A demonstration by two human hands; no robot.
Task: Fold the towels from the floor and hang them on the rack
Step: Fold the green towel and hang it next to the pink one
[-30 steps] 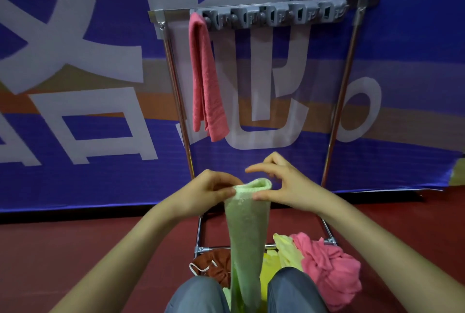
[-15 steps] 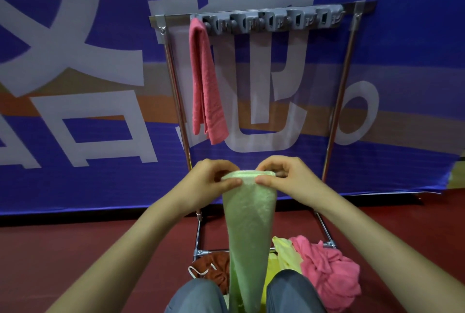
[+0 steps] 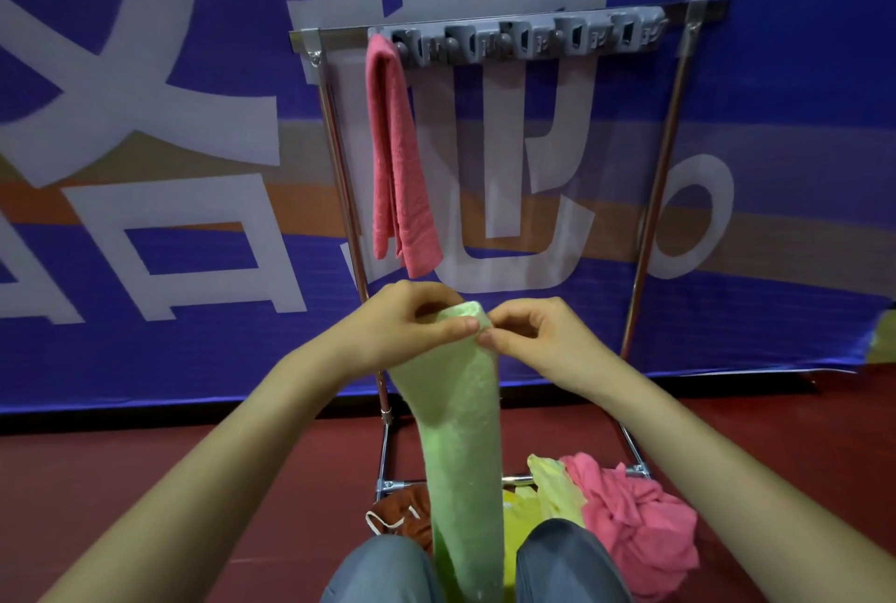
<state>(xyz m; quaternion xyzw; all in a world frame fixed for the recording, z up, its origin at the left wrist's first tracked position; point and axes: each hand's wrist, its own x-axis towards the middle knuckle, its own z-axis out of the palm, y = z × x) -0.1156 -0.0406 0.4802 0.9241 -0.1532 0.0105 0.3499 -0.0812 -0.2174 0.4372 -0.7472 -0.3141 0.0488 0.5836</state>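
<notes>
We hold the green towel (image 3: 460, 432) by its folded top end: our left hand (image 3: 412, 326) pinches it with the thumb in front, and our right hand (image 3: 538, 335) pinches the right corner with curled fingers, the two hands almost touching. Below that grip the towel hangs straight down in a narrow strip between our knees (image 3: 383, 573), in front of the rack (image 3: 674, 156), whose top bar carries a folded pink towel (image 3: 397, 156) at its left end. On the floor (image 3: 194, 481) by the rack's base lie a crumpled pink cloth (image 3: 635, 520), a yellow cloth (image 3: 552, 491) and a brown cloth (image 3: 407, 515).

Green towel (image 3: 460, 432) between both hands' fingers (image 3: 456, 326)
</notes>
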